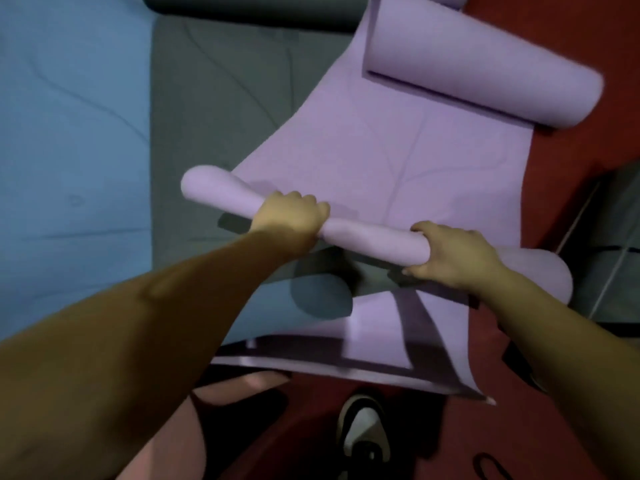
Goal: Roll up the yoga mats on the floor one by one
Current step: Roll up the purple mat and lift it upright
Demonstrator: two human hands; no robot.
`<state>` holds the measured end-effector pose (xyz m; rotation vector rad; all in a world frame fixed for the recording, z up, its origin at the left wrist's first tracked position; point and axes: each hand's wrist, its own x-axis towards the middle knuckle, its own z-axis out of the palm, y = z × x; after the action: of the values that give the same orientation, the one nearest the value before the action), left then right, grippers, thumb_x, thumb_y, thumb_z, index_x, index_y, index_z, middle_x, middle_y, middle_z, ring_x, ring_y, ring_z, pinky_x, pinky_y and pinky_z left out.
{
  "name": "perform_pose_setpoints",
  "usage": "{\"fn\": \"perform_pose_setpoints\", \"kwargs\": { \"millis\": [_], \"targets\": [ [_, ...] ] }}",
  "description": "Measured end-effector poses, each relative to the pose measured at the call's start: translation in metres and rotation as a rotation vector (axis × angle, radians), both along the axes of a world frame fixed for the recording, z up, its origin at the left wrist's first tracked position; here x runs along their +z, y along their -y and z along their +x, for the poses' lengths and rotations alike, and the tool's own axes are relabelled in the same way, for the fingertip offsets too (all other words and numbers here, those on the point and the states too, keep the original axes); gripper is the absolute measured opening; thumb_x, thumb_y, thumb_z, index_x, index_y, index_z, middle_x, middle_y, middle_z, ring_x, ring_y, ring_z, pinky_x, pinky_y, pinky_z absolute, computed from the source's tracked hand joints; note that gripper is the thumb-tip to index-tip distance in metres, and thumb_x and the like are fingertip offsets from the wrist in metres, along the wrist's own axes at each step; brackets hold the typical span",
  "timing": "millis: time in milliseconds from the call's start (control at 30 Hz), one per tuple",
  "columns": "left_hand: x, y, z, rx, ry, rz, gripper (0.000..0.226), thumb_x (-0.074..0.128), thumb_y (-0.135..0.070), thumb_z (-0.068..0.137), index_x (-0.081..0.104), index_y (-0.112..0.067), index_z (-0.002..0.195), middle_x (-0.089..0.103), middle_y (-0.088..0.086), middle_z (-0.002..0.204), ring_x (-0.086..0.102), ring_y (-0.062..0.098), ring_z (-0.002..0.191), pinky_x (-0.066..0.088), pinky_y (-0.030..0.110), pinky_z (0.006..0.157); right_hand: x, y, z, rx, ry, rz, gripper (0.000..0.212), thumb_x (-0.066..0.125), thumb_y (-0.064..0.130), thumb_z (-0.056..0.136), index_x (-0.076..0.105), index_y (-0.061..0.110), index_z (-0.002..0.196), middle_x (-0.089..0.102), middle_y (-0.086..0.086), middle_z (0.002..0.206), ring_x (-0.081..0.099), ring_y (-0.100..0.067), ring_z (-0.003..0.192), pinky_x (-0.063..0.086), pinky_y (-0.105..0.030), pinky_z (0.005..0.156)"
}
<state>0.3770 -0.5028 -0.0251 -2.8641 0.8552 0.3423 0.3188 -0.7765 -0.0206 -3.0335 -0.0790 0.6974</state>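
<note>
The head view looks steeply down at 2 bare forearms reaching into the middle of the frame, where both hands hold the rolled end of a purple yoga mat (381, 150). The left hand (289, 220) is curled over the top of the roll (374, 239) near its middle, and the right hand (453, 254) grips round it further toward the right of the frame, fingers wrapped under. The roll runs diagonally from centre left down to centre right, and the unrolled part of the mat spreads away from it toward the upper right, where a second purple roll (485, 74) lies across its far end. Another purple sheet (381, 334) lies below the hands in the lower middle. A blue mat (69, 133) fills the left of the frame, with a grey mat (221, 105) beside it in the upper middle. The red floor (450, 438) shows at right and bottom, and a black-and-white shoe (363, 434) sits at the bottom centre.
</note>
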Motion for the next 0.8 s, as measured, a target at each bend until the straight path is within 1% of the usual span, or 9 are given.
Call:
{"fn": "perform_pose_setpoints", "kwargs": {
  "millis": [100,233,333,367,467,533,600,700,800],
  "targets": [
    [0.059,-0.051,-0.011,0.015,0.146,0.044,0.023,0.054,-0.025,0.093,0.051,-0.017,0.115,0.059,0.009,0.114,0.058,0.032,0.102,0.034,0.037,0.073,0.043,-0.052,-0.016,0.013,0.291,0.020,0.060,0.070,0.061,0.070,0.057,0.027,0.117,0.067,-0.001,0.109,0.063,-0.030,0.099,0.048,-0.039,0.079],
    [0.145,-0.129,-0.049,0.099,0.261,0.147,0.024,0.050,-0.022,0.094,0.053,-0.016,0.117,0.059,0.010,0.117,0.058,0.031,0.106,0.041,0.038,0.082,0.102,-0.138,-0.039,0.005,0.421,0.063,0.057,0.068,0.062,0.071,0.057,0.029,0.116,0.065,0.001,0.109,0.061,-0.028,0.103,0.043,-0.038,0.081],
    [0.215,-0.199,-0.115,0.243,0.302,0.171,0.023,0.052,-0.025,0.092,0.056,-0.019,0.114,0.061,0.008,0.113,0.061,0.030,0.105,0.044,0.038,0.083,0.159,-0.210,-0.069,0.108,0.498,0.127,0.064,0.069,0.064,0.071,0.053,0.029,0.123,0.063,0.000,0.115,0.058,-0.027,0.109,0.041,-0.038,0.086],
    [0.243,-0.228,-0.161,0.310,0.335,0.196,0.023,0.052,-0.024,0.091,0.057,-0.019,0.113,0.062,0.007,0.111,0.062,0.030,0.103,0.045,0.038,0.081,0.185,-0.239,-0.097,0.173,0.541,0.151,0.065,0.070,0.064,0.071,0.053,0.029,0.124,0.062,0.000,0.116,0.057,-0.027,0.110,0.040,-0.039,0.087],
    [0.278,-0.290,-0.269,0.559,0.387,0.138,0.020,0.056,-0.019,0.087,0.060,-0.015,0.106,0.065,0.010,0.100,0.065,0.033,0.094,0.048,0.039,0.071,0.225,-0.306,-0.152,0.355,0.653,0.146,0.062,0.078,0.056,0.067,0.058,0.027,0.119,0.063,-0.001,0.106,0.059,-0.026,0.102,0.040,-0.040,0.086],
    [0.286,-0.309,-0.347,0.721,0.348,0.111,0.021,0.058,-0.019,0.087,0.060,-0.013,0.107,0.065,0.012,0.100,0.065,0.034,0.093,0.048,0.039,0.066,0.245,-0.335,-0.198,0.494,0.676,0.118,0.061,0.084,0.048,0.058,0.062,0.027,0.111,0.063,0.000,0.097,0.061,-0.026,0.093,0.042,-0.041,0.085],
    [0.290,-0.315,-0.409,0.801,0.306,0.103,0.028,0.061,-0.024,0.086,0.058,-0.013,0.111,0.065,0.012,0.106,0.064,0.034,0.097,0.049,0.038,0.068,0.262,-0.347,-0.243,0.600,0.703,0.091,0.062,0.088,0.043,0.052,0.063,0.025,0.106,0.063,-0.002,0.092,0.061,-0.027,0.088,0.043,-0.042,0.084],
    [0.284,-0.300,-0.452,0.823,0.292,0.059,0.030,0.058,-0.023,0.086,0.054,-0.016,0.115,0.063,0.010,0.109,0.062,0.034,0.100,0.051,0.039,0.075,0.274,-0.328,-0.284,0.628,0.736,0.052,0.063,0.088,0.041,0.051,0.063,0.023,0.105,0.064,-0.004,0.093,0.061,-0.028,0.088,0.043,-0.044,0.085],
    [0.279,-0.278,-0.476,0.738,0.202,0.056,0.029,0.051,-0.020,0.086,0.050,-0.019,0.115,0.063,0.007,0.113,0.058,0.031,0.106,0.045,0.036,0.080,0.274,-0.295,-0.323,0.639,0.693,0.030,0.066,0.087,0.048,0.048,0.063,0.022,0.103,0.063,-0.003,0.090,0.061,-0.028,0.085,0.045,-0.041,0.077]
  ]
}}
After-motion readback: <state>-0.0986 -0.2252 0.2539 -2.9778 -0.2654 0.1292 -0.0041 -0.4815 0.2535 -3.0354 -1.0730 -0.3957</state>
